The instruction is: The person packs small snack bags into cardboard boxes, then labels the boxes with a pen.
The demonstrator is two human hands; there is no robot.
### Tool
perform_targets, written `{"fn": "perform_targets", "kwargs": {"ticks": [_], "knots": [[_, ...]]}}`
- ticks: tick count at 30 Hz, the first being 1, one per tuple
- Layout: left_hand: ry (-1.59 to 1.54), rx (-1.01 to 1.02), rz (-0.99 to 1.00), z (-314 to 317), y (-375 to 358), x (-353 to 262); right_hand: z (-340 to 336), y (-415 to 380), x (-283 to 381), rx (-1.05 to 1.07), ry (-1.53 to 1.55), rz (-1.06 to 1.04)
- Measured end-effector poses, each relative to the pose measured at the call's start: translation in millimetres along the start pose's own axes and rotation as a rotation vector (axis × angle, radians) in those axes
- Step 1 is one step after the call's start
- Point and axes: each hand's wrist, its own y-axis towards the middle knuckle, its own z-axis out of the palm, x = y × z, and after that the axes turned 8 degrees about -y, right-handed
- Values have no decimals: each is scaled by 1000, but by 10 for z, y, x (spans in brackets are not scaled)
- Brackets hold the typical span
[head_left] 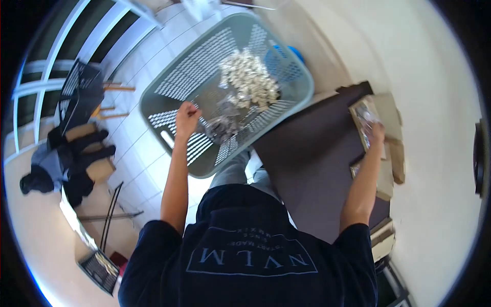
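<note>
My left hand (188,119) is over the near left side of a large grey-green plastic laundry basket (169,87). Its fingers are pinched together, and whatever is between them is too small to make out. Inside the basket, a heap of small cream-coloured packed pieces (248,77) lies toward the far right. Closer to me is a smaller pile of dark pieces in clear plastic (223,128). On my right, my right hand (376,134) reaches into an open cardboard box (356,118), with its fingers closed on a clear plastic packet (365,111).
The box stands on a dark brown table (302,148) along the wall, beside another cardboard box (384,179). A person (56,163) sits at the left near a black chair (79,94). Behind the basket is a blue object (295,53). White tiles (130,133) cover the floor.
</note>
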Motion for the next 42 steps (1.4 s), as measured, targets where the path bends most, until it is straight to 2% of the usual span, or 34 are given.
{"fn": "perform_targets", "kwargs": {"ticks": [2,4,5,6,7,8,10,11,12,13,14,15,16,18,20,21,22,24,25,27,30,32,33,34,36,37,39,40,42], "knots": [[124,-19,41,-45,122,279,-263,591,-294,-109,-687,-243],[171,2,-34,-58,211,439,49,-47,86,-563,-1224,-264],[219,62,-157,-48,265,558,244,-366,225,-546,-1237,-273],[261,128,-279,-27,292,691,410,-655,334,-692,-1329,-371],[257,125,-293,3,300,816,490,-772,371,-842,-1414,-472],[323,157,-288,32,306,940,522,-751,369,-836,-1424,-480],[386,189,-299,58,306,1298,582,-675,327,-482,-1226,-548],[415,250,-412,68,309,1534,644,-694,356,-301,-1296,-420],[443,310,-526,81,294,1781,701,-711,343,-290,-1306,-422],[522,308,-424,122,267,1896,741,-731,324,-254,-1289,-410],[518,303,-433,158,261,2006,784,-737,325,-219,-1271,-401],[479,279,-498,223,250,1923,810,-685,260,-366,-1270,-385],[438,255,-562,320,237,1909,843,-666,247,-359,-1274,-396],[497,191,-514,554,298,1963,864,-632,224,-252,-1284,-320],[233,110,-615,780,380,2108,824,-633,169,-297,-1221,-327],[187,202,-684,819,493,1972,847,-612,158,-340,-1145,-331],[179,201,-684,940,552,2006,902,-659,180,-342,-1148,-337],[313,0,-740,1192,662,2020,957,-705,188,-266,-1230,-299],[305,8,-747,1283,655,2001,927,-700,214,-239,-1189,-284],[304,-100,-931,1461,745,1998,888,-617,206,-221,-1181,-293],[313,-104,-975,1551,787,2085,866,-631,181,-233,-1156,-312],[324,-41,-928,1562,757,2189,938,-892,375,-337,-1115,-263],[346,16,-887,1496,741,2194,748,-728,243,-465,-1107,-440],[349,12,-872,1390,727,2146,846,-938,355,-470,-1092,-441],[529,253,-611,1264,629,1976,953,-1374,612,-465,-971,-478],[526,243,-590,1239,611,1807,967,-1494,603,-469,-1081,-645],[225,-90,-665,1098,497,1422,1118,-1976,650,-162,-898,-600],[222,-98,-644,1031,438,1130,1207,-2113,502,-19,-715,-672],[-429,21,-574,834,293,358,1531,-2711,623,268,-607,-517]]}}
